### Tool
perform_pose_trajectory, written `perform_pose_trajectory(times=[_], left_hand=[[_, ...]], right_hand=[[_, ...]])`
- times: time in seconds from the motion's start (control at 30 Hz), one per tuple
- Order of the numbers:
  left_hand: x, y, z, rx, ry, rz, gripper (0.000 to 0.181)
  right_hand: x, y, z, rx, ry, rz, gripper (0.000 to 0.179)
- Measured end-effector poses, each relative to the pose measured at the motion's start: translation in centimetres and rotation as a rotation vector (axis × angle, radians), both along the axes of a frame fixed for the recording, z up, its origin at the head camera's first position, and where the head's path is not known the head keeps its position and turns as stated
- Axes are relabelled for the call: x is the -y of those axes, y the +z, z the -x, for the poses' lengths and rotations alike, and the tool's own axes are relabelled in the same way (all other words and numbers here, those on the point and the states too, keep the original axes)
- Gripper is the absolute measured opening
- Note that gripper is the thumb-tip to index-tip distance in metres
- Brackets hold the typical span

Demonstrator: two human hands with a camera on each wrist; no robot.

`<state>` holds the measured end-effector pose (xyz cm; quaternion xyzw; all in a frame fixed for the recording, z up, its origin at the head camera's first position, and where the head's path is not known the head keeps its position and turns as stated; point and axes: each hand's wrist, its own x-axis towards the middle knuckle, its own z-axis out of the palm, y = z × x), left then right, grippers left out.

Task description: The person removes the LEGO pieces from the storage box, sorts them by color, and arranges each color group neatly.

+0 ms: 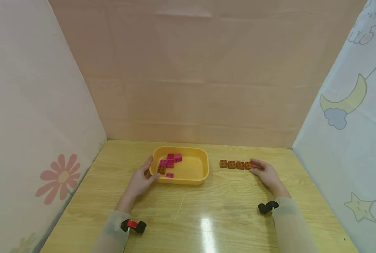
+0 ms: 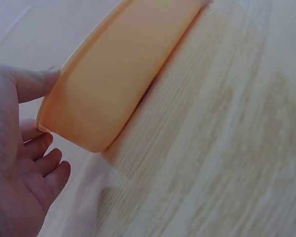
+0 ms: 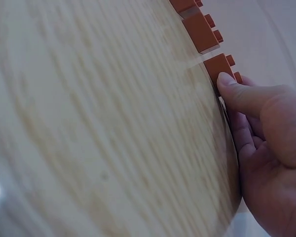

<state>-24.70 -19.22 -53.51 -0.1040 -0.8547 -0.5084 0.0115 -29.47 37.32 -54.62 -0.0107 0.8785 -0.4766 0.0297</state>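
Note:
My left hand [image 1: 140, 180] holds the left end of a yellow plastic tray [image 1: 194, 181], thumb at the near rim and fingers along the outer side. In the left wrist view the tray's outer wall [image 2: 108, 74] stands on the wooden surface. Inside the tray, several magenta bricks [image 1: 170, 163] and a brown brick [image 1: 161, 169] lie toward the left. To the right of the tray, several brown bricks stand in a row. My right hand [image 1: 268, 175] pinches the rightmost brown brick [image 3: 218, 67] between thumb and fingers. Its studs face up, and a narrow gap separates it from its neighbour [image 3: 200, 32].
A light wooden table [image 1: 188, 218] carries everything. Behind it rises a peach-coloured backdrop [image 1: 191, 88]. Pale walls with printed figures, a flower [image 1: 61, 177] on the left and a moon [image 1: 346, 100] on the right, flank the table. Dark bands with small devices sit on both wrists.

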Motion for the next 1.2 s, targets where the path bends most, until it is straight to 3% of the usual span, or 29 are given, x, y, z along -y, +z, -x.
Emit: perform_pose_trajectory(times=[0.43, 0.63, 0.8, 1.03, 1.1, 1.2], left_hand=[[0.1, 0.1, 0.0, -0.008, -0.011, -0.014, 0.087], [0.1, 0.0, 0.1, -0.013, -0.011, -0.011, 0.087], [-0.1, 0.0, 0.3, -0.023, -0.016, -0.014, 0.087], [0.0, -0.1, 0.2, -0.019, -0.006, 0.001, 0.087], [0.1, -0.1, 0.1, -0.007, -0.003, -0.009, 0.087], [0.0, -0.2, 0.0, 0.005, -0.003, -0.015, 0.086]], right_hand=[[0.1, 0.0, -0.1, 0.008, 0.003, 0.025, 0.062], [0.0, 0.0, -0.5, -0.005, -0.015, 0.123, 0.071], [-0.3, 0.0, -0.8, -0.076, -0.099, 0.268, 0.071], [2.0, 1.0, -1.5, -0.137, -0.321, 0.711, 0.068], [3.6, 1.6, -1.5, -0.182, -0.331, 0.803, 0.065], [6.5, 2.6, -1.4, -0.258, -0.267, 0.871, 0.060]])
